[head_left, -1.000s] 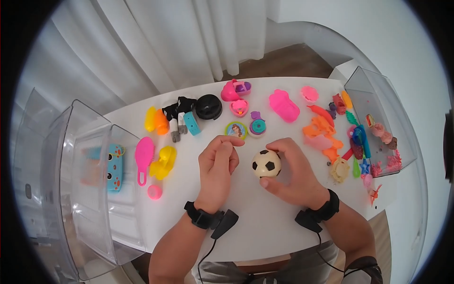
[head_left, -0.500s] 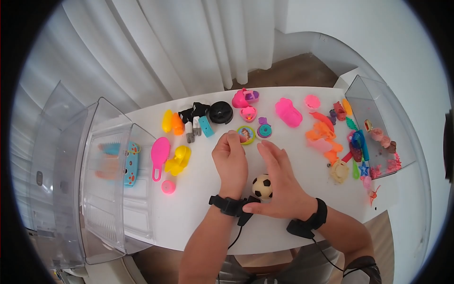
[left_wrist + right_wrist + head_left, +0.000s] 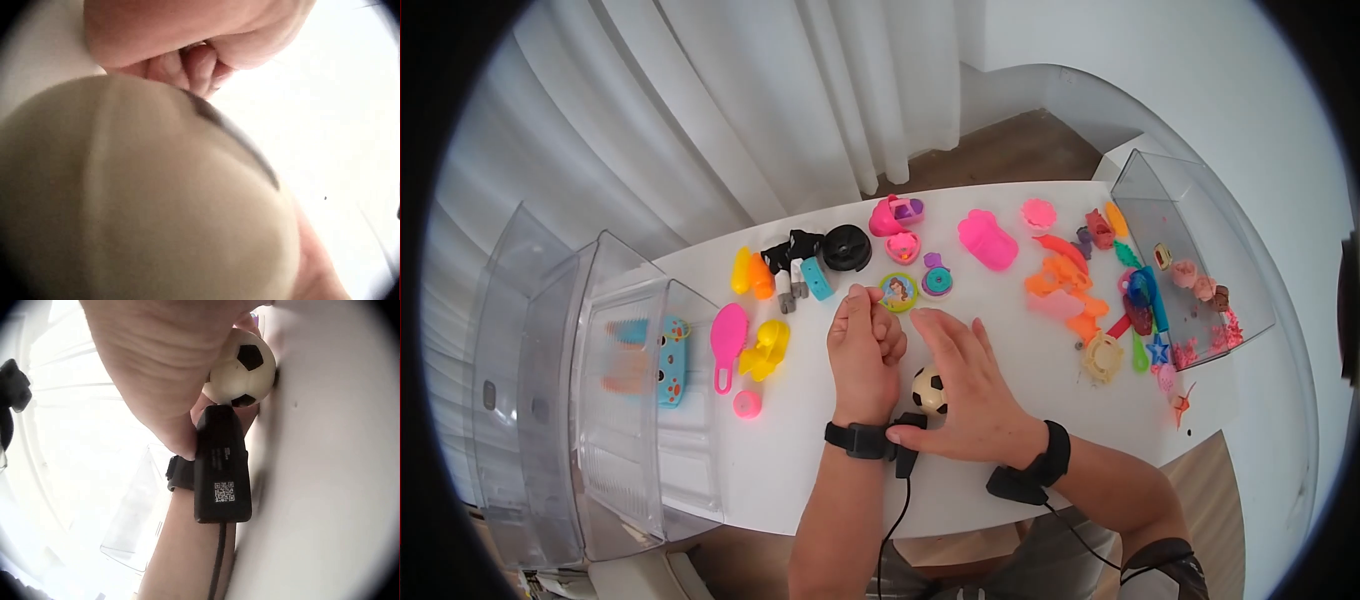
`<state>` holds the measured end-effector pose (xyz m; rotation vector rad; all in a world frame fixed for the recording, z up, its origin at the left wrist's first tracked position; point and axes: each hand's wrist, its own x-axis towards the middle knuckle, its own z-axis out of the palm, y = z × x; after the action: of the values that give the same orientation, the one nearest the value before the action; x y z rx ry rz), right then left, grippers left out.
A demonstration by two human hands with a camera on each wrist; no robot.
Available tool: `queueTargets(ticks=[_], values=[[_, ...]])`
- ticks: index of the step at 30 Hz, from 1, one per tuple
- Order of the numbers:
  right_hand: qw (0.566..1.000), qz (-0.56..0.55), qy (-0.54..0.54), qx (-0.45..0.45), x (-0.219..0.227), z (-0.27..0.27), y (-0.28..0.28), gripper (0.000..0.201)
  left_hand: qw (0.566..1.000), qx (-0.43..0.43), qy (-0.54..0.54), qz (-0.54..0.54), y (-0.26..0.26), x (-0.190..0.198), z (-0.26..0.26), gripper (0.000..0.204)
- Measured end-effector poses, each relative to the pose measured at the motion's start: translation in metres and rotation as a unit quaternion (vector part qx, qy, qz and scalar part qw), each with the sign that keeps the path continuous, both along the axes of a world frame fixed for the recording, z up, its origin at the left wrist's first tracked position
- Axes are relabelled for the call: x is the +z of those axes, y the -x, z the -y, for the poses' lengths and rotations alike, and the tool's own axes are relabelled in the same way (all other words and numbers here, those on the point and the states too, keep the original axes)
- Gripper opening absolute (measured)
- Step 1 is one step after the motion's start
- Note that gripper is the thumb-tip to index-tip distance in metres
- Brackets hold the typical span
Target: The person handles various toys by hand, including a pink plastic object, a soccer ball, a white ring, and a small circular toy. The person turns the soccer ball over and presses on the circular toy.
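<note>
A cream ball with black patches [image 3: 927,392] sits between the two hands, partly behind the right one. My left hand [image 3: 866,362] is just left of it, fingers curled in toward the palm and nothing visible in them. Over the ball's right side, my right hand [image 3: 978,400] spreads its fingers forward, its thumb against the camera on the left wrist. The ball [image 3: 156,194] fills much of the left wrist view, below the curled left hand [image 3: 194,37]. In the right wrist view, the ball [image 3: 240,378] shows beyond the right hand [image 3: 165,369].
Beyond the hands lie a round picture lid [image 3: 898,292], a black round case [image 3: 846,248] and pink toys [image 3: 988,240]. A pink brush [image 3: 728,340] and yellow toy [image 3: 765,350] lie left, near clear bins [image 3: 625,400]. Orange pieces [image 3: 1065,285] and another clear bin [image 3: 1190,260] are right.
My right hand has moved from around the ball's right side to partly over it, its thumb now reaching the left wrist. The ball is closer to my left wrist. The head view has shifted.
</note>
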<state>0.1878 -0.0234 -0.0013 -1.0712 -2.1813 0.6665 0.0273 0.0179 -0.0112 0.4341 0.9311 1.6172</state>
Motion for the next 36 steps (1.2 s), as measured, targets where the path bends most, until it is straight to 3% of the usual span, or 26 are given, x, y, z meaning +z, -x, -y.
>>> queueTargets(ticks=[2,3,6,8,10,13,15,17,22,24,27,29,30,34,36], values=[[1.0,0.005,-0.004,-0.002,-0.001,0.0,0.0,0.119,0.985,-0.043,0.026,0.165,0.002,-0.001,-0.002,0.028],[1.0,0.009,-0.007,-0.001,-0.002,0.0,0.001,0.118,0.985,-0.044,0.026,0.165,0.002,0.0,-0.003,0.028],[1.0,-0.001,-0.009,0.003,-0.001,0.001,-0.001,0.116,0.994,-0.037,0.016,0.101,0.004,0.001,0.0,0.028],[1.0,-0.007,-0.011,0.008,-0.001,-0.001,-0.006,0.112,0.997,-0.05,0.005,-0.06,0.006,0.003,0.005,0.024],[1.0,-0.012,-0.013,0.015,0.0,-0.003,-0.014,0.109,0.996,-0.048,0.006,-0.078,0.012,0.001,0.007,0.024],[0.995,-0.079,0.035,0.051,0.002,-0.013,-0.032,0.094,0.989,-0.057,0.008,-0.134,0.022,-0.003,0.008,0.023],[0.997,0.015,-0.026,0.069,-0.005,-0.019,-0.037,0.075,0.983,-0.07,0.01,-0.171,0.023,-0.004,0.007,0.023],[0.998,0.008,-0.034,0.056,-0.002,-0.019,-0.032,0.067,0.956,-0.107,-0.008,-0.274,0.02,-0.006,0.005,0.019],[0.999,-0.041,-0.012,0.021,0.001,-0.019,-0.034,0.048,0.956,-0.138,0.006,-0.259,0.021,0.005,0.008,0.015],[0.982,-0.159,0.102,-0.029,0.001,-0.018,-0.037,0.045,0.959,-0.167,0.025,-0.228,0.024,0.007,0.007,0.014],[0.977,-0.154,0.14,-0.048,-0.002,-0.024,-0.047,0.055,0.941,-0.225,-0.013,-0.252,0.022,0.0,0.011,0.03],[0.976,-0.169,0.121,-0.067,-0.006,-0.028,-0.048,0.053,0.888,-0.29,-0.138,-0.328,0.005,0.005,0.021,0.061],[0.975,-0.183,0.103,-0.075,-0.008,-0.031,-0.046,0.052,0.868,-0.338,-0.119,-0.342,0.003,0.008,0.023,0.08],[0.988,-0.139,0.027,-0.057,-0.011,-0.035,-0.043,0.05,0.855,-0.319,-0.13,-0.388,-0.007,0.012,0.026,0.079],[0.991,-0.128,0.008,-0.04,-0.011,-0.035,-0.044,0.049,0.863,-0.312,-0.138,-0.373,-0.002,0.009,0.024,0.063]])
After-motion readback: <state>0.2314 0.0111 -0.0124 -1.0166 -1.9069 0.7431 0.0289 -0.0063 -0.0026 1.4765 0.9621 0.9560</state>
